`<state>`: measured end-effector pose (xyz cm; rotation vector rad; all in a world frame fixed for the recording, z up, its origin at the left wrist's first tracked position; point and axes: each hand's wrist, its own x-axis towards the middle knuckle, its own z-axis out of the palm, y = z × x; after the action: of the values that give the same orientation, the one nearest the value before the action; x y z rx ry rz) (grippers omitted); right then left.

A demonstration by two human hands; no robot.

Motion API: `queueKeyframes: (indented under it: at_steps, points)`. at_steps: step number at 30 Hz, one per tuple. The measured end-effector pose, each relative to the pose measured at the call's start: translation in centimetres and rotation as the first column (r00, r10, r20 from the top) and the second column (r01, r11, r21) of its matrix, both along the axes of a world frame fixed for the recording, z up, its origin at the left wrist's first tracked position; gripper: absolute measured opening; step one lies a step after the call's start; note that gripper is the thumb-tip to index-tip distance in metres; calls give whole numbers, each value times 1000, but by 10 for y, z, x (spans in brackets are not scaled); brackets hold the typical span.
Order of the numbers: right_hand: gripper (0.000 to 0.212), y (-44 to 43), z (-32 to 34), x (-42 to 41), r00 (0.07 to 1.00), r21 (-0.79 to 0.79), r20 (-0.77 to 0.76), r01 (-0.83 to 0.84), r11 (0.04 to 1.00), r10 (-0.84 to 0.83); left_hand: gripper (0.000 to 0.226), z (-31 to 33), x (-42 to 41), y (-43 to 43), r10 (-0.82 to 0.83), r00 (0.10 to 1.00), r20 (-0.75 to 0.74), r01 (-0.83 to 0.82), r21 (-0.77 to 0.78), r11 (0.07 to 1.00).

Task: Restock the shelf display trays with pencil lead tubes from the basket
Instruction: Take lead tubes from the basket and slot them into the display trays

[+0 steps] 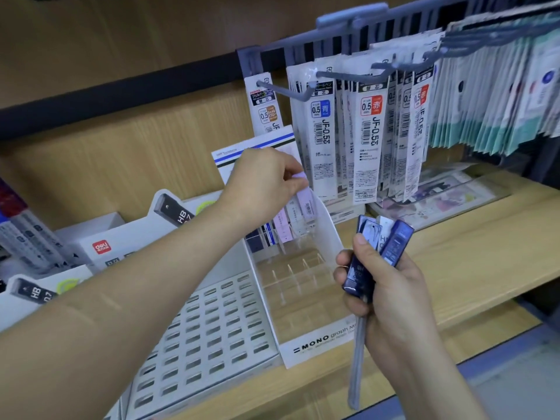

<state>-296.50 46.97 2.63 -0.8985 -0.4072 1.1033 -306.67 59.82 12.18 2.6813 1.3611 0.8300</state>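
Observation:
My left hand [263, 184] pinches a pale pink lead tube [305, 204] at the back row of the white MONO display tray [321, 344]. Several pink and dark blue tubes [272, 234] stand in that back row; the clear front slots [300, 286] hold nothing. My right hand [391, 292] grips a bunch of dark blue lead tubes [375, 253] in front of the tray's right side, and a long thin blue strip [357, 368] hangs down from that hand. The basket is out of view.
A white slotted tray [212, 334] stands left of the MONO tray, with HB 0.7 cards [178, 212] and a Deli box [101, 247] behind it. Refill packs [366, 131] hang from grey hooks above. The wooden shelf [454, 253] runs to the right.

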Motion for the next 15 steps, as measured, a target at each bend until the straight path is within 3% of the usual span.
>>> queueKeyframes:
  at_steps: [3,15]
  points:
    - [9,2,-2,0,1000,-6,-19,-2,1000,2,19,-2,4,2,13,992,-122,-6,61,998]
    - [8,4,-5,-1,999,-7,-50,-14,1000,14,18,14,7,9,-52,978,-204,44,-45,998]
